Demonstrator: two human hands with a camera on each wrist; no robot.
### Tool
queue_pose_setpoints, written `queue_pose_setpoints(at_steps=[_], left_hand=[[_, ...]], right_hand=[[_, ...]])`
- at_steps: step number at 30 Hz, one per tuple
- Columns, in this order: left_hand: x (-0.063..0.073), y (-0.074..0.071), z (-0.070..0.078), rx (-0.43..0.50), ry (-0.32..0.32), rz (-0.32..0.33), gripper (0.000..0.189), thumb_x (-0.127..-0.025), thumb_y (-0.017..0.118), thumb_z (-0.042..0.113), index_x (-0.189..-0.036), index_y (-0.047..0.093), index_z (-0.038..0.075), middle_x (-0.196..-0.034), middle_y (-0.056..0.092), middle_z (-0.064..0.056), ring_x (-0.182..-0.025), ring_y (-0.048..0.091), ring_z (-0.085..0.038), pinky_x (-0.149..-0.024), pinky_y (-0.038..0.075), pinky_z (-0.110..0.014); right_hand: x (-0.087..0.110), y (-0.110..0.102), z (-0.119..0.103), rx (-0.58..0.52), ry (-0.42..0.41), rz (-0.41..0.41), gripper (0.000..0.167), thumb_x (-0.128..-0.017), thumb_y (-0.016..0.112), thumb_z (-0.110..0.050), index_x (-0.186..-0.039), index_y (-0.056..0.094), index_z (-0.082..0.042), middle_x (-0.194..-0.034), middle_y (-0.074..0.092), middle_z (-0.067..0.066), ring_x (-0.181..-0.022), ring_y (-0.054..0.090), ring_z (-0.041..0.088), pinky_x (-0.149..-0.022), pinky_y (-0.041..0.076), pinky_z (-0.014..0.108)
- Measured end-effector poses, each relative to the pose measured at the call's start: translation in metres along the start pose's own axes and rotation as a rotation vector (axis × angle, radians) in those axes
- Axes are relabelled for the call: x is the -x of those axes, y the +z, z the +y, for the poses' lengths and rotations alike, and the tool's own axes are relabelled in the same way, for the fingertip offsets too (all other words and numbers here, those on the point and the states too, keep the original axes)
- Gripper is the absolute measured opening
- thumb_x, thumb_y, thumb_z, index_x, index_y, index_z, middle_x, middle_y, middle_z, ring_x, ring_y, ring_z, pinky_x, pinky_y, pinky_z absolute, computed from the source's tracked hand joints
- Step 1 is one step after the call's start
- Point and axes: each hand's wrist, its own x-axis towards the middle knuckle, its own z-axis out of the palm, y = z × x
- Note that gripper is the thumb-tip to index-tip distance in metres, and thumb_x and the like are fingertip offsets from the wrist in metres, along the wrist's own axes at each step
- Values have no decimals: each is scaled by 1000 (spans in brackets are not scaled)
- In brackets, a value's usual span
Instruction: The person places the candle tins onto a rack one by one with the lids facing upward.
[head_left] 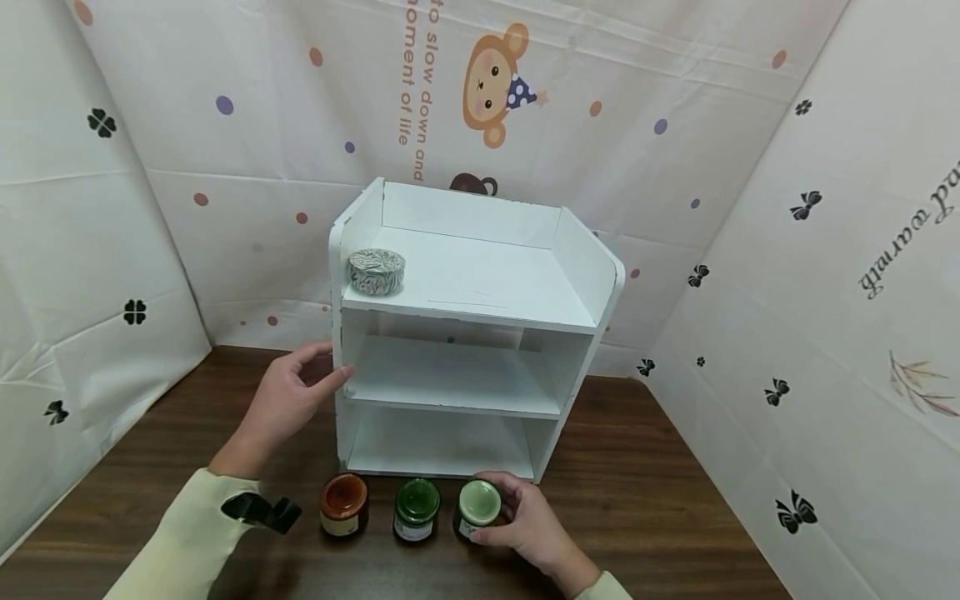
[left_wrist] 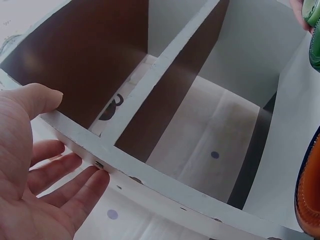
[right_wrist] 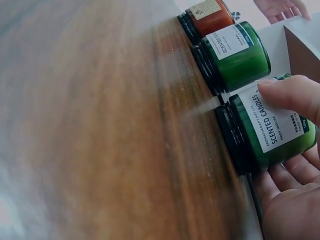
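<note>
My left hand point(head_left: 288, 400) is at the left side panel of a white shelf unit point(head_left: 480, 312). Its thumb lies over the panel's front edge, and the loosely bent fingers are by the outer face. With my right hand point(head_left: 528, 521) I grip a light green scented candle jar point(head_left: 480, 502) between thumb and fingers, in front of the shelf's right part. Its white label point(right_wrist: 272, 120) faces the right wrist camera, and its black lid points down at the table. Beside it stand a dark green candle jar point(head_left: 417, 504) and an amber candle jar point(head_left: 344, 504), also lid down.
A round leaf-patterned tin point(head_left: 377, 272) stands on the shelf unit's top board at the left. Below are a middle board point(head_left: 457, 375) and a bottom board point(head_left: 442, 446). The dark wooden table point(head_left: 645, 492) is bordered by printed cloth point(head_left: 262, 225) at the back and sides.
</note>
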Motion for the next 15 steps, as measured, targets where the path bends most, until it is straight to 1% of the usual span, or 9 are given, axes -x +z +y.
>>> queue_pose_setpoints(at_steps=[2,6,8,9,11,13,15], left_hand=[[1,-1,1,1,3,1,57,-99,68,39,-145,56,7,-138,64,-20,-125,63,-37,-101,55,-52],[2,-1,1,-3,3,3,58,-99,68,41,-144,57,7,-137,65,-20,-124,64,-35,-97,58,-36],[1,-1,0,-4,0,3,58,-98,68,42,-144,57,8,-137,65,-19,-123,64,-34,-96,58,-32],[1,-1,0,-6,-1,3,58,-98,68,42,-143,57,8,-136,65,-18,-123,65,-34,-96,58,-31],[-1,0,-1,-8,-1,1,58,-98,68,42,-144,57,8,-136,65,-18,-123,65,-34,-97,58,-36],[-1,0,-2,-10,-3,1,58,-98,68,41,-144,57,8,-136,65,-18,-123,65,-34,-98,58,-42],[-2,0,-2,-11,-4,0,57,-99,68,40,-144,56,7,-136,65,-19,-123,65,-35,-99,57,-46]], right_hand=[[0,0,0,-3,-2,0,73,-77,86,1,-140,51,9,-136,61,27,-115,64,6,-101,50,18],[0,1,0,1,-7,-1,72,-77,86,2,-140,51,9,-135,62,26,-115,65,6,-101,51,18],[-1,1,0,5,-15,-1,72,-77,86,2,-139,52,9,-135,61,27,-115,65,6,-101,51,18],[-1,1,1,8,-20,-2,72,-76,86,2,-139,51,10,-135,61,28,-114,65,6,-101,51,18],[-1,1,1,7,-25,-2,71,-76,86,3,-139,52,10,-134,61,29,-114,65,6,-101,51,18],[-1,1,1,10,-25,-1,71,-76,86,2,-138,52,10,-134,62,27,-114,65,6,-100,51,18],[-1,1,1,14,-19,1,72,-76,86,2,-138,52,10,-133,63,25,-114,65,6,-100,51,18]])
